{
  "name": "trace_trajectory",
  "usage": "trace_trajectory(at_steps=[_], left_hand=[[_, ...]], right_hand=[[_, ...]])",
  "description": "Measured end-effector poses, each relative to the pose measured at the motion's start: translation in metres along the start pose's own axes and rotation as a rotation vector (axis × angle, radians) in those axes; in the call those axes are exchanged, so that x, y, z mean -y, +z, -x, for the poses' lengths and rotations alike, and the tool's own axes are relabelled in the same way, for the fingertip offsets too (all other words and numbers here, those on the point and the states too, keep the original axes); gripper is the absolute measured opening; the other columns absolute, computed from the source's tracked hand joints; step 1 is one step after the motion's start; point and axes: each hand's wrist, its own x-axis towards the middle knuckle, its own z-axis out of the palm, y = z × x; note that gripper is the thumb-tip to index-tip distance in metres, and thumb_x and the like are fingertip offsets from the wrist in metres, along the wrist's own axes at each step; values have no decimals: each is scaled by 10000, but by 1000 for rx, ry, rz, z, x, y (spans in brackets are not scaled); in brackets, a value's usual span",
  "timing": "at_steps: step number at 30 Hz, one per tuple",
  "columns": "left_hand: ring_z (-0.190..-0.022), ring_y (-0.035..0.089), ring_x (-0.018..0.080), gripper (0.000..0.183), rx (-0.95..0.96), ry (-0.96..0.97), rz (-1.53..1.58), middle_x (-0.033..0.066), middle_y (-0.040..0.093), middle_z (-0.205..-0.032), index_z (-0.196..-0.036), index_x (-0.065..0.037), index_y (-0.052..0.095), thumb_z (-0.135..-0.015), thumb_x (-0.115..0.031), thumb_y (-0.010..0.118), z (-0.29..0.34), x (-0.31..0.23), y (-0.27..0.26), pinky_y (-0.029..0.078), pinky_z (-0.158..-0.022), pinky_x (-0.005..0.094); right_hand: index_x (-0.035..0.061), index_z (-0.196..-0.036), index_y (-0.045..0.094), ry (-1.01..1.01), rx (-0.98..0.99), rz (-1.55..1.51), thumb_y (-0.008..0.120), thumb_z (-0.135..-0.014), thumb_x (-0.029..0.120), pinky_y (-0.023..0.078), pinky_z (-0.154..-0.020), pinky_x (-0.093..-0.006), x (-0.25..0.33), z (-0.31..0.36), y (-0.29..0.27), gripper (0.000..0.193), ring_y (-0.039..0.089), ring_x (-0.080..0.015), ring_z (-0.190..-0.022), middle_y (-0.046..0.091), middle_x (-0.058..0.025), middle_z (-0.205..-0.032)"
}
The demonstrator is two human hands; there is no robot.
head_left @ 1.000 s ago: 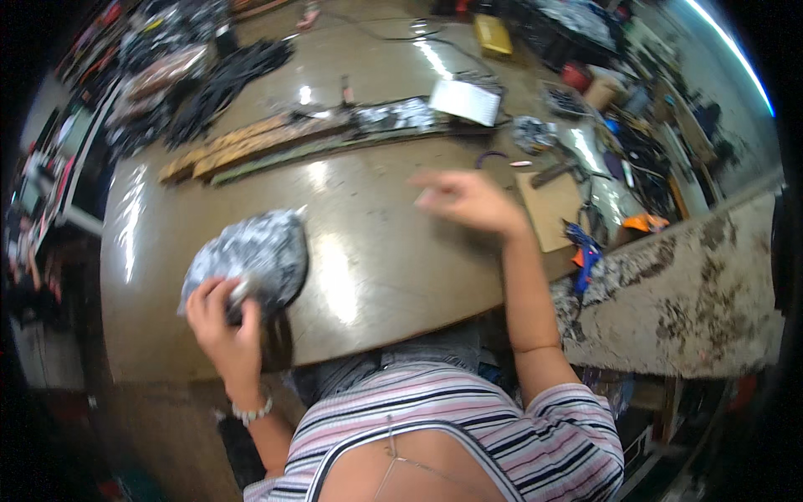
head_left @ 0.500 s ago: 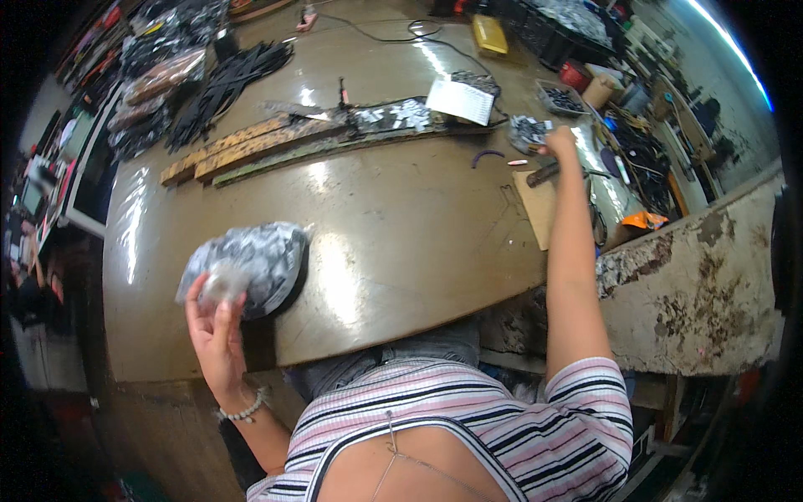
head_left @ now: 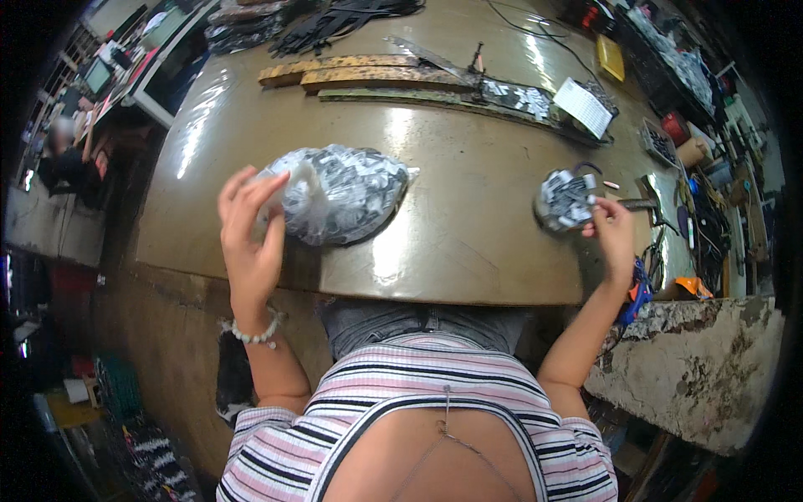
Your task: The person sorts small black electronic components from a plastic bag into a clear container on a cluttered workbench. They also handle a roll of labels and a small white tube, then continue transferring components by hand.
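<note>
While gripped, two clear bags of small parts: left hand's big bag, right hand's small bag.

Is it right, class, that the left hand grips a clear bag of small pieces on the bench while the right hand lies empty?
Not quite. In the head view the left hand does grip the clear bag, but the right hand holds a small bundle of pieces.
</note>
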Motion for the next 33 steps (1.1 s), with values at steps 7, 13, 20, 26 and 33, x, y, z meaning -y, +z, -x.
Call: trace_trajectory(at_steps=[7, 13, 20, 26, 33], left_hand=[[-1095, 532, 269, 261, -678, 39, 263, 172, 574, -1165, -1121, -92, 605, -878, -113, 513, -34, 22, -9, 389, -960, 378], [-672, 609, 277, 519, 436, -212, 625, 142, 621, -680, -956, -15, 641, -973, -441, 344, 17, -7, 22, 442, -728, 352], [-742, 624, 305, 415, 271, -623, -225, 213, 592, -948, -1011, 24, 576, -922, -378, 528, 48, -13, 13, 479, -702, 400], [-828, 604, 113, 265, -135, -437, 468, 77, 597, -960, -1090, 18, 569, -882, -135, 629, 14, 5, 23, 476, -716, 244], [-791, 583, 127, 339, 161, -280, 369, 63, 606, -970, -1106, -21, 584, -820, -167, 690, -17, -8, 25, 488, -692, 247]], right_hand=[[-10, -1123, 576, -347, -373, 516, 567, -879, 140, 467, -796, -384, 42, 48, 85, 286, 582, -294, -881, 580, -153, -886], [98, -1161, 590, -924, 290, 190, 626, -832, 123, 457, -858, -378, 108, 82, 192, 332, 517, -295, -1055, 546, -115, -1119], [101, -1032, 609, -1198, 515, 204, 657, -767, 132, 446, -824, -404, 125, 63, 261, 270, 511, -284, -944, 551, -92, -993], [43, -903, 595, -1255, 454, 113, 678, -754, 124, 434, -774, -371, 122, 69, 260, 190, 524, -294, -865, 547, -102, -891], [95, -984, 634, -1108, 398, 12, 632, -802, 134, 420, -762, -384, 113, 56, 254, 187, 517, -280, -859, 541, -78, -853]])
